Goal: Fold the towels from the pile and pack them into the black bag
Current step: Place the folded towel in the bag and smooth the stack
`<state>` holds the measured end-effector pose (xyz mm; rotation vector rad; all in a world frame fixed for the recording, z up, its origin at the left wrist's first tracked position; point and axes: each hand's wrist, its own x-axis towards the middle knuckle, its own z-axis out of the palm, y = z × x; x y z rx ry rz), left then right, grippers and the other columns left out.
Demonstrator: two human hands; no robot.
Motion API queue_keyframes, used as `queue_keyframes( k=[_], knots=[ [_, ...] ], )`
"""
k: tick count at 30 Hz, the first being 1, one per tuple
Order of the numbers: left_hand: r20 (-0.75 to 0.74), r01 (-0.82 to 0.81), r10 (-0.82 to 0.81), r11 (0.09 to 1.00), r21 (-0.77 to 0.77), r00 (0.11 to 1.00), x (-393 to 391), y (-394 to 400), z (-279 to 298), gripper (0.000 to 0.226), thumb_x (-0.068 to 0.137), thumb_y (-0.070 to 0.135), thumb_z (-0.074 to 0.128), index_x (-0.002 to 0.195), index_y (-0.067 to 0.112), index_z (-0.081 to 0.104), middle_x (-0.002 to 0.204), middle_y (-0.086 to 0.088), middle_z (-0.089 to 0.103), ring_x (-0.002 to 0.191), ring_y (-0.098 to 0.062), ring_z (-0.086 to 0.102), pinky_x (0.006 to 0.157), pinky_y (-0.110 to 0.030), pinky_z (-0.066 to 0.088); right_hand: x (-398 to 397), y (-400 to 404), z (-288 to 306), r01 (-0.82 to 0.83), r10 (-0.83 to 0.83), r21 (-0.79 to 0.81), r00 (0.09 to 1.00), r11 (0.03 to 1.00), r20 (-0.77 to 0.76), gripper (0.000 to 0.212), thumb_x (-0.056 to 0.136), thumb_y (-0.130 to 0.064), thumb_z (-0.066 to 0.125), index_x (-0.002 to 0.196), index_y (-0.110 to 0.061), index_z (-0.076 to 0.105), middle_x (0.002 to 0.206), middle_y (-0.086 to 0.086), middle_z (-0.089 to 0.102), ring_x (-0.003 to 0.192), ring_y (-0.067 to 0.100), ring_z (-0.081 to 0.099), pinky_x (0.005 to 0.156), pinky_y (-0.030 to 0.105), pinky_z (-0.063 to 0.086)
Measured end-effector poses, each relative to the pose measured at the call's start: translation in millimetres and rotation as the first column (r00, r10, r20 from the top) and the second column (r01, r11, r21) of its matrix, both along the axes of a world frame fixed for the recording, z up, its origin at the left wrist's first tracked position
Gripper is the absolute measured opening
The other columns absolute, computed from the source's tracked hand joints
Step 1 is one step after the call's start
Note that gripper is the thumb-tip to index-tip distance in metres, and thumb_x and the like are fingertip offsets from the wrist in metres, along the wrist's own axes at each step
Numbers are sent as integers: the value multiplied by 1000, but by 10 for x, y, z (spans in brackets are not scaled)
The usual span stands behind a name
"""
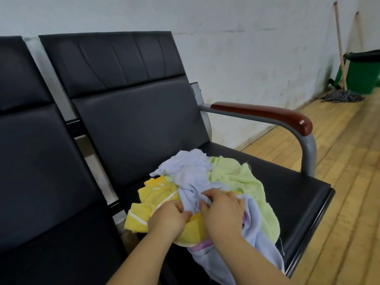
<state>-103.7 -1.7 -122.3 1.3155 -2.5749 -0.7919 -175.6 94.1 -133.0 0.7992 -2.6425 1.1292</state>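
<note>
A crumpled pile of towels lies on the black chair seat. A pale lilac-blue towel is on top, a yellow towel lies at the left and a light green towel at the right. A strip of pink-purple cloth shows under the pile's near edge. My left hand and my right hand are both on the pile, each with fingers curled into folds of the lilac-blue towel. No black bag is in view.
The seat belongs to a row of black padded chairs; a second chair is at the left. A brown-topped metal armrest borders the right side. A green bin and a mop stand by the far wall on the wooden floor.
</note>
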Motion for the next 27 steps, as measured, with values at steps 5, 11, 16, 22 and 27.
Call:
queue_keyframes(
  k=[5,11,16,22,27],
  knots=[
    [-529,1,139,967,256,837,-5,-50,298,19,96,25,54,82,13,55,74,1,55,73,-16,53,65,-26,41,30,33,33,-32,32,-390,999,920,-7,11,78,-33,59,73,-29,68,63,-13,58,71,17,55,67,31,38],
    [-805,344,463,737,582,370,178,-42,908,37,103,27,36,120,2,58,115,-14,67,107,-23,64,92,-36,49,192,122,220,-104,243,-537,950,837,194,23,91,-34,62,74,-36,45,71,-10,60,69,2,57,64,14,42],
    [-687,471,500,502,726,527,482,205,1070,42,101,30,35,111,0,63,107,-19,70,93,-26,70,75,-38,59,312,44,370,226,688,-851,508,474,518,28,91,-40,58,113,-22,59,111,-3,67,102,17,66,73,35,59],
    [-566,171,520,621,765,640,718,358,866,33,97,22,49,92,-3,69,96,-20,72,80,-25,70,76,-33,54,492,-18,453,283,872,-877,195,388,448,35,91,6,49,123,-5,59,109,14,69,93,21,70,73,28,57],
    [-480,193,649,464,865,590,1023,215,911,59,89,57,50,106,4,69,102,-21,71,101,-32,64,92,-43,47,909,23,599,-370,844,-768,354,522,403,49,82,-4,49,113,-40,61,115,-6,68,107,9,63,94,24,48]
  ],
)
